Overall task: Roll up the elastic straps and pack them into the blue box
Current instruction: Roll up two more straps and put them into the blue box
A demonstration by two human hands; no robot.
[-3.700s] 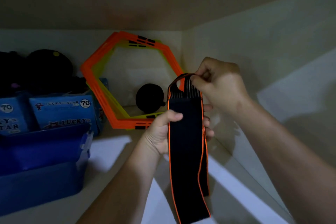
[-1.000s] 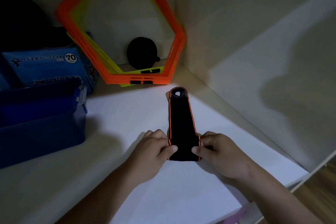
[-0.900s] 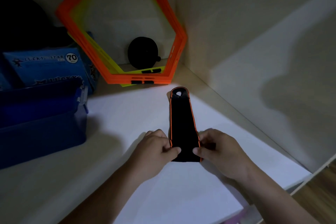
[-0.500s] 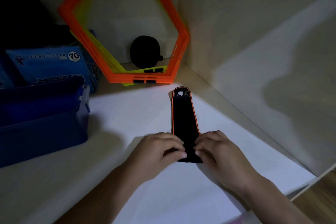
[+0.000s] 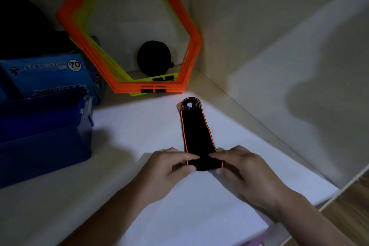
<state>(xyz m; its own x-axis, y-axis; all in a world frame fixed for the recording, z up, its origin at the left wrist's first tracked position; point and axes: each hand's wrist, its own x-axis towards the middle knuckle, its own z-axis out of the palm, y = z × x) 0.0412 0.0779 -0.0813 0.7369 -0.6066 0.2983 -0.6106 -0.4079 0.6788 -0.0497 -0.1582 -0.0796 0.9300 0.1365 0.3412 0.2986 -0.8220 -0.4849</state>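
A black elastic strap with orange edging [image 5: 194,132] lies flat on the white shelf, its looped end pointing away from me. Its near end is turned over into a small roll. My left hand [image 5: 171,168] pinches the roll's left side and my right hand [image 5: 239,166] pinches its right side. The open blue box [image 5: 46,138] stands at the left, apart from the strap. A rolled black strap [image 5: 153,58] sits at the back, seen through the hexagon rings.
Orange and yellow hexagon rings [image 5: 127,32] lean against the back wall. Blue cardboard packs [image 5: 46,72] stand behind the box, with dark bags [image 5: 22,26] above them. The side wall runs close on the right; the shelf's front edge [image 5: 327,197] is at lower right.
The strap went from being held up in the air to lying flat on the shelf. In the last second both hands have folded its near end over and begun rolling it away from me.
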